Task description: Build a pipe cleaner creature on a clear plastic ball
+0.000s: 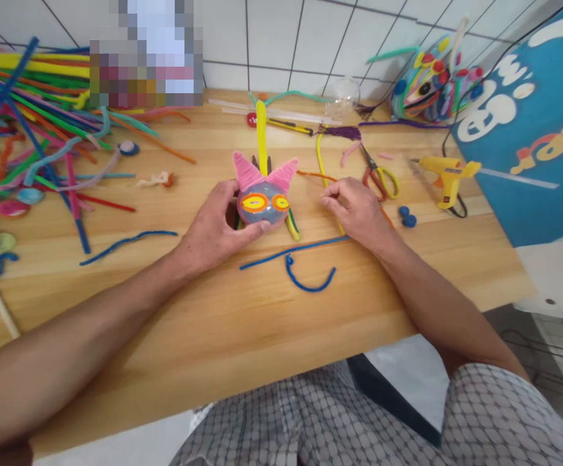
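Note:
My left hand [216, 226] is wrapped around a small round craft ball [262, 204] with pink pipe-cleaner ears and two orange-and-yellow eyes, holding it on the wooden table [242, 323]. My right hand [354, 210] rests on the table to the right of the ball, fingers curled together over a yellow pipe cleaner [321, 162]; whether it grips it is unclear. A long blue pipe cleaner [294, 251] and a curved blue piece [308, 281] lie just in front of both hands. Another yellow pipe cleaner [261, 136] runs behind the ball.
A big heap of coloured pipe cleaners [24, 110] covers the left side. Scissors [378, 175], a yellow glue gun [446, 178], two blue buttons [406, 215] and a finished colourful craft [430, 81] lie right. A blue bag [529, 136] stands at the right edge.

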The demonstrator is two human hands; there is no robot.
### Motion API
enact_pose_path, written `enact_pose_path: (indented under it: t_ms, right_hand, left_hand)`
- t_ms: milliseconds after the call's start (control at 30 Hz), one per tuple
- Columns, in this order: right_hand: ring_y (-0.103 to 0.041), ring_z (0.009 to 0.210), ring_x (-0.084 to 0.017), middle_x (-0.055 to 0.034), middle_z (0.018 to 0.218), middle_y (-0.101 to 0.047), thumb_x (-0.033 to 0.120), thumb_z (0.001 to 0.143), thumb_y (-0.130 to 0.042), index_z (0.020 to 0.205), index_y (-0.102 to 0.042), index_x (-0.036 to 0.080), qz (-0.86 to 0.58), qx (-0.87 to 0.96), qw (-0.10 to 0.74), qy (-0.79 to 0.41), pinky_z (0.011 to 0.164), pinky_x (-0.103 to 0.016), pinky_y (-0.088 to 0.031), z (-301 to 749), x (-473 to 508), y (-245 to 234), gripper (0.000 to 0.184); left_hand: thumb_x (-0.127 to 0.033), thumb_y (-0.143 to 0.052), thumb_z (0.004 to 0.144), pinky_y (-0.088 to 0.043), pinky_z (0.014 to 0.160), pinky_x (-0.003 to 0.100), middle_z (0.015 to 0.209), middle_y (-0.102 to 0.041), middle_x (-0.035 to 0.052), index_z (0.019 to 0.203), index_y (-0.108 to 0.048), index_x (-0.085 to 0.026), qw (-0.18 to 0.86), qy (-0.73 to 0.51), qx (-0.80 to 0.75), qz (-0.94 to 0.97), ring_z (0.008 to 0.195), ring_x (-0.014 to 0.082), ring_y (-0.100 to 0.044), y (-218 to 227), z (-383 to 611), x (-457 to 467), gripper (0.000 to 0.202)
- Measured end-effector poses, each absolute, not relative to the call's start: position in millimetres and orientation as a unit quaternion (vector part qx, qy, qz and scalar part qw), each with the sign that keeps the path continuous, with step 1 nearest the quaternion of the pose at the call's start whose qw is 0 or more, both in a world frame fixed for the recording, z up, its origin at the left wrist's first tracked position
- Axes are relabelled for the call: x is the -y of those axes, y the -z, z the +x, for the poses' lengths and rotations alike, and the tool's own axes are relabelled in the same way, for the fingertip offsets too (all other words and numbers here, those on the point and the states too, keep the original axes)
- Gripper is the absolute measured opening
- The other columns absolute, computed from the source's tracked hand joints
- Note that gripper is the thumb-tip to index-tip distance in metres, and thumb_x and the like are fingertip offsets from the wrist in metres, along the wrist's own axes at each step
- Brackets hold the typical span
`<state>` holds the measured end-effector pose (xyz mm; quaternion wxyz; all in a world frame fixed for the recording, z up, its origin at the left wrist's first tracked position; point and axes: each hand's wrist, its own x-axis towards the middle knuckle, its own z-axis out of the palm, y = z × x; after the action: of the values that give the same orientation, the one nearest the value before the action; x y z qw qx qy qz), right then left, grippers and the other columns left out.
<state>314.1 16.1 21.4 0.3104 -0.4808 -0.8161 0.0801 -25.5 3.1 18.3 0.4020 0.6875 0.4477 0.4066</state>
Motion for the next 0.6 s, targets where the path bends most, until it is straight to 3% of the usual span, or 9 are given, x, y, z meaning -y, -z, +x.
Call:
enact_pose_path:
  t_ms: [133,333,467,600]
  right_hand:
    - [-0.071,0.09,-0.029,-0.0071,0.093,-0.08,0.046,0.115,-0.06,0.097,-0.074,0.028,-0.481,0.822,0.299,-0.063,0.09,-0.047,-0.058,315,-20,-16,0.029]
    - [-0.076,0.097,-0.032,-0.0099,0.095,-0.083,0.036,0.113,-0.061,0.099,-0.076,0.027,-0.462,0.839,0.284,-0.045,0.093,-0.049,-0.058,311,-27,-5,0.023]
    - [-0.079,0.103,-0.033,-0.0103,0.105,-0.087,0.026,0.111,-0.059,0.11,-0.079,0.027,-0.459,0.84,0.289,-0.036,0.098,-0.051,-0.06,313,-27,-6,0.02]
    - [-0.08,0.112,-0.034,-0.0103,0.115,-0.088,0.03,0.11,-0.063,0.118,-0.08,0.027,-0.475,0.821,0.312,-0.048,0.105,-0.053,-0.061,314,-20,-16,0.019]
  left_hand:
    - [-0.055,-0.101,0.079,-0.068,0.087,0.046,0.124,-0.082,0.0078,0.131,-0.066,-0.028,0.46,-0.415,-0.433,0.655,0.103,0.0289,-0.081,-18,-23,-2,0.069]
    - [-0.051,-0.1,0.081,-0.069,0.086,0.045,0.124,-0.084,0.0079,0.13,-0.065,-0.027,0.464,-0.416,-0.424,0.658,0.1,0.0284,-0.084,-17,-23,-3,0.065]
    - [-0.048,-0.099,0.082,-0.069,0.084,0.043,0.124,-0.085,0.0078,0.131,-0.065,-0.027,0.459,-0.41,-0.43,0.66,0.103,0.0285,-0.084,-17,-23,-4,0.063]
    - [-0.048,-0.1,0.081,-0.07,0.086,0.043,0.125,-0.085,0.0069,0.131,-0.066,-0.028,0.457,-0.401,-0.436,0.664,0.105,0.0295,-0.083,-18,-24,-4,0.063]
